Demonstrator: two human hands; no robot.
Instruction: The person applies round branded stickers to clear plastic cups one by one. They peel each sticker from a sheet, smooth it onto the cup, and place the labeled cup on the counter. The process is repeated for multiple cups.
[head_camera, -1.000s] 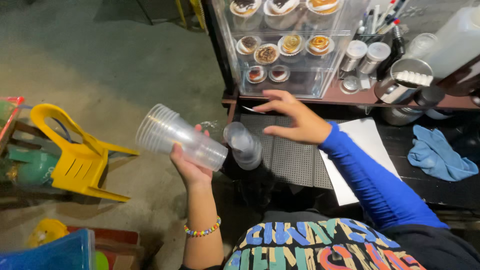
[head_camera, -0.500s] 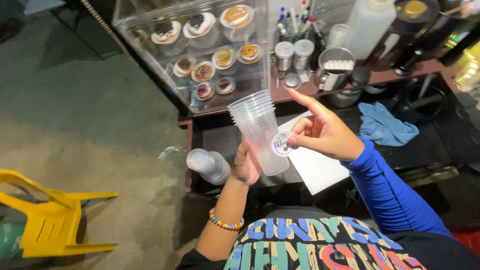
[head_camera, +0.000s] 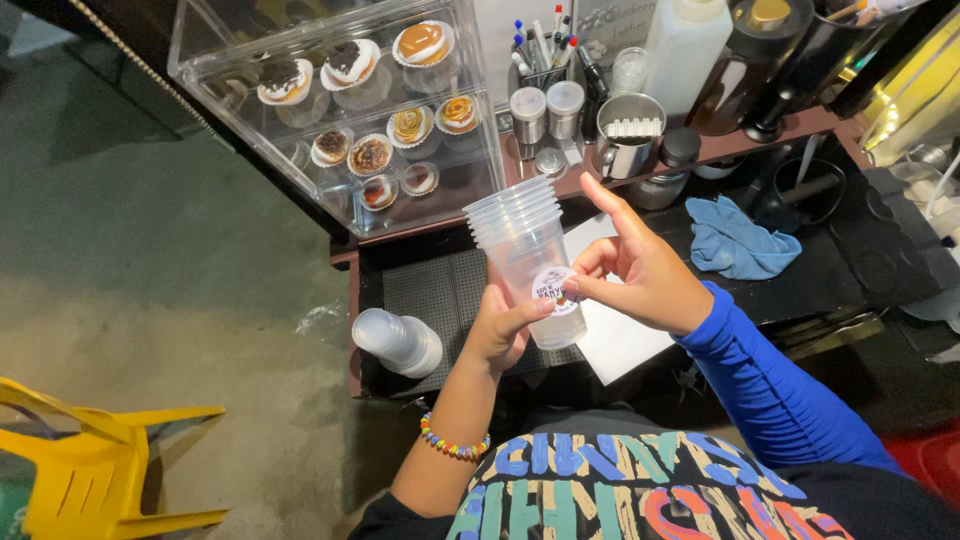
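- Dim stall corner with a grey concrete floor (head_camera: 150, 270) running off to the left, and a dark counter surface (head_camera: 800, 285) with a black ribbed mat (head_camera: 440, 295) sitting right in front of the person.
- The left hand (head_camera: 500, 330) is wrapping around the lower half of a stack of clear plastic cups (head_camera: 525, 255), fingers closed on it, thumb lying across the front. The stack is being held upright, a bit tilted, just above the mat.
- The right hand (head_camera: 640, 270) is pinching at a small round sticker (head_camera: 553, 287) on the outer cup's side, thumb and a finger pressed together on its edge, index finger sticking up loose.
- A second sleeve of clear plastic cups (head_camera: 398, 342) is lying on its side at the mat's left edge, well apart from both hands.
- A clear acrylic display case (head_camera: 250, 50) is standing behind the stack, holding frosted cupcakes (head_camera: 345, 62) and small tarts on its shelves.
- A crumpled blue cloth (head_camera: 735, 240) is lying to the right, and a steel pitcher (head_camera: 630, 135) is sitting on the shelf behind.
- A yellow plastic chair (head_camera: 90, 470) is poking in at the bottom left.
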